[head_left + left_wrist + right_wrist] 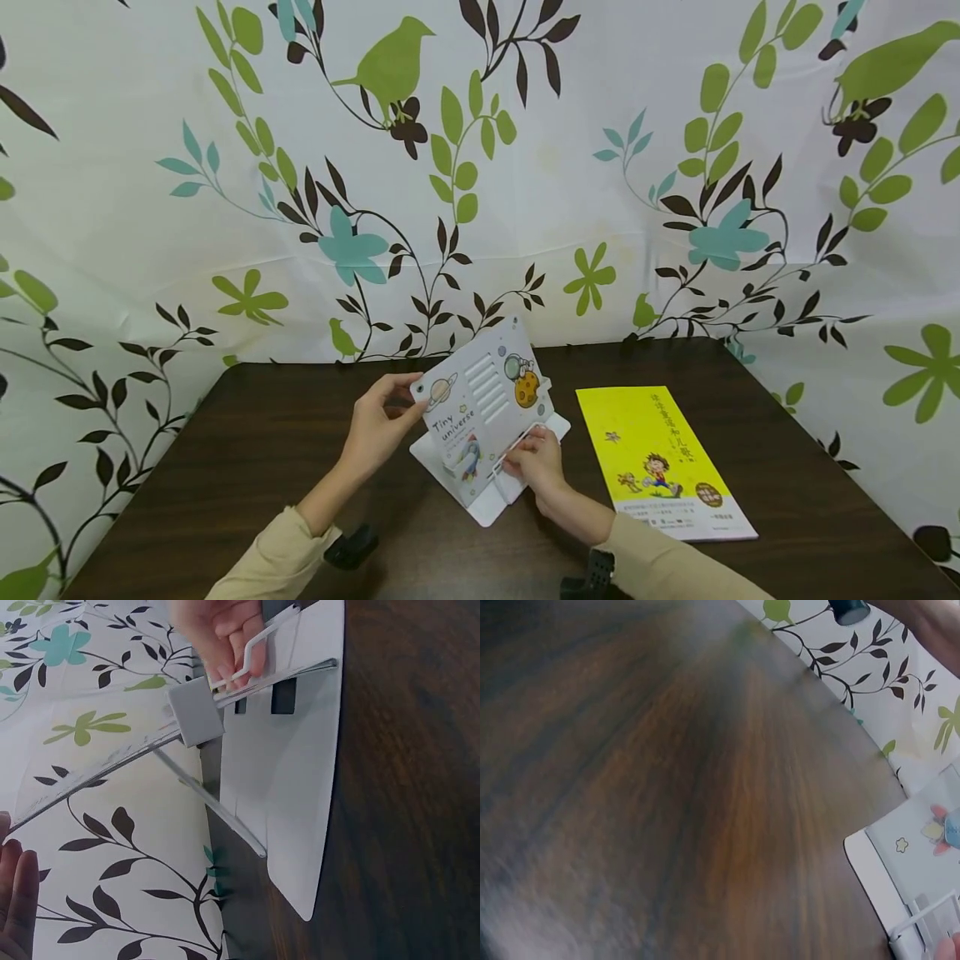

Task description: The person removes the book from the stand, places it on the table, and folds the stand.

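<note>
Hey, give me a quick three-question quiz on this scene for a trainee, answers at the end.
1. True or false: the yellow book lies on the table, apart from the white stand.
2. Which grip is nearest the ringed planet print? A: left; B: right.
3. Fill in the stand's printed words: "Tiny ____".

Key: 1. True. 2. A, the left grip, at that corner. 3. universe.

In the head view, we see a yellow book with a printed cartoon figure lying at four o'clock on the dark counter; toward twelve, a leafy white backdrop carries large green birds at eleven and two.
</note>
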A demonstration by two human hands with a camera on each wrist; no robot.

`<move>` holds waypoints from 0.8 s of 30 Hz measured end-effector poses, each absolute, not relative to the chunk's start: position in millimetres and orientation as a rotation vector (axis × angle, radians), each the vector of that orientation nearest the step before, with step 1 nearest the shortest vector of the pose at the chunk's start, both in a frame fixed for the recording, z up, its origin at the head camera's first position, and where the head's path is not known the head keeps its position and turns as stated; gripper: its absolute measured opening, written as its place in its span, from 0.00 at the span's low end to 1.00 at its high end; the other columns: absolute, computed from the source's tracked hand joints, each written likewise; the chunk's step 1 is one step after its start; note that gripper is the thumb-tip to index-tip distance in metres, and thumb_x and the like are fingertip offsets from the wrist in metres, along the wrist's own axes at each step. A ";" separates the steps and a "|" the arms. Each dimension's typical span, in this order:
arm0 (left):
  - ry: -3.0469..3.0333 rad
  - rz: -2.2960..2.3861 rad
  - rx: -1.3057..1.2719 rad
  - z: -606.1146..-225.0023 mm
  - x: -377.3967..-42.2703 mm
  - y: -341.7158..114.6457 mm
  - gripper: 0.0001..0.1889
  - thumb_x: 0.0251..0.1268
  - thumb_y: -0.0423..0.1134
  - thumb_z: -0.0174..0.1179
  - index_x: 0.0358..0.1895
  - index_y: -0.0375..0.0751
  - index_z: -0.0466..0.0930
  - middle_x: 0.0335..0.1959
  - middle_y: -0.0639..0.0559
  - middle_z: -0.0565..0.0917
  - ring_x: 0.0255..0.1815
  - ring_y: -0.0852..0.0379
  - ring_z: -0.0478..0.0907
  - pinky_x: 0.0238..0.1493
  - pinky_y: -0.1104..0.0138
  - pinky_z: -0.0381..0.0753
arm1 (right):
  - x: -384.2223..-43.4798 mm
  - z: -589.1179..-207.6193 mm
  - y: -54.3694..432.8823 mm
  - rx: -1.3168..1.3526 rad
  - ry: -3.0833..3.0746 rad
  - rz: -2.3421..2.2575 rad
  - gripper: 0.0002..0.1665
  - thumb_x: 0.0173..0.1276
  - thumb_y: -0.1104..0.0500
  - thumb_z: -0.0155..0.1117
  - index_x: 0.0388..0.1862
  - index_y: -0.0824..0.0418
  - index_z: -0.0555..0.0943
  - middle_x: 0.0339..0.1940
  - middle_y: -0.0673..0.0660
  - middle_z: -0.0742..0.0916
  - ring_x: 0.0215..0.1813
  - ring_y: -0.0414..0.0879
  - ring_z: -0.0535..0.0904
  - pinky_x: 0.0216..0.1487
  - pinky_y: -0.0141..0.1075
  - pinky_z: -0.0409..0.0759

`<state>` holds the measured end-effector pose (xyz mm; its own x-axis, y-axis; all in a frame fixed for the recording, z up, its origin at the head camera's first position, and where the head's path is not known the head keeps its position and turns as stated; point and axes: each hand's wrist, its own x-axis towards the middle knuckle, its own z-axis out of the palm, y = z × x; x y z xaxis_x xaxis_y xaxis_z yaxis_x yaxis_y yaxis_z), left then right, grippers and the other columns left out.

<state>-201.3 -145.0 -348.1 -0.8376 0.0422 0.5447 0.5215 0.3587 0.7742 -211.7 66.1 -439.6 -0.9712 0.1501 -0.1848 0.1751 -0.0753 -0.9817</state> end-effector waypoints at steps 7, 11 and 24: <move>-2.178 -1.514 -0.510 -339.9 -183.5 -140.7 0.18 0.47 0.21 0.63 0.46 0.27 0.76 0.34 0.40 0.79 0.32 0.50 0.77 0.29 0.69 0.79 | -218.8 -439.9 72.6 0.287 2.134 -2.225 0.28 0.53 0.77 0.58 0.52 0.75 0.60 0.28 0.59 0.77 0.23 0.41 0.75 0.27 0.31 0.80; -2.158 -1.534 -0.526 -342.2 -179.9 -138.3 0.18 0.46 0.20 0.63 0.45 0.27 0.77 0.32 0.40 0.79 0.31 0.53 0.77 0.28 0.69 0.79 | -224.8 -440.6 78.6 0.249 2.108 -2.200 0.26 0.54 0.77 0.57 0.52 0.75 0.61 0.28 0.59 0.77 0.23 0.41 0.75 0.27 0.31 0.80; -2.001 -1.468 -0.640 -352.2 -171.9 -119.2 0.19 0.38 0.18 0.66 0.40 0.25 0.77 0.30 0.40 0.79 0.27 0.52 0.78 0.25 0.67 0.80 | -249.2 -441.3 99.7 0.105 2.097 -2.054 0.27 0.54 0.75 0.59 0.54 0.74 0.66 0.29 0.58 0.79 0.25 0.42 0.76 0.28 0.32 0.80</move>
